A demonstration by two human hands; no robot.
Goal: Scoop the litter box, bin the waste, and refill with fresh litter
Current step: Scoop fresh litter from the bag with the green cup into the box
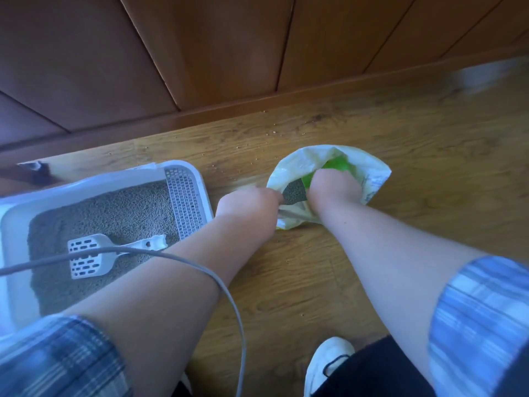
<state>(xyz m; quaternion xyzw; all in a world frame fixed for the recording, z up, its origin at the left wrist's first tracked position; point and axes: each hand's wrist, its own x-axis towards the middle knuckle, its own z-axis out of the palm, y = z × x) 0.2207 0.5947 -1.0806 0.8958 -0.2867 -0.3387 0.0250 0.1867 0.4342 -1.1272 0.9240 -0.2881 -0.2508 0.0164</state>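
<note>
1. Left hand [249,202]: fingers are curled tight at the near-left rim of the litter bag [369,173] and hold it, knuckles up to the camera.
2. Right hand [333,190]: fist-shaped, the fingers bend down into the bag's mouth and out of sight. I cannot tell what they pinch in there.
3. Between the two hands a patch of grey litter [294,191] shows inside the bag, with green lining beyond it.
4. The bag sits on the wooden floor [400,239], its mouth open upward toward the camera and its pale sides crumpled around the hands.
5. Just left of the bag is the white litter box [17,213], filled with grey grains, with a slotted grille at its right end.
6. The scoop [91,257] lies flat on the litter, untouched. Its long axis runs left to right, slotted blade to the left and handle toward the left forearm.
7. A grey cable [226,293] loops over the left forearm and the box.
8. Loose grains [249,144] dot the floor near the skirting, and a white shoe [326,365] stands at the bottom edge.
</note>
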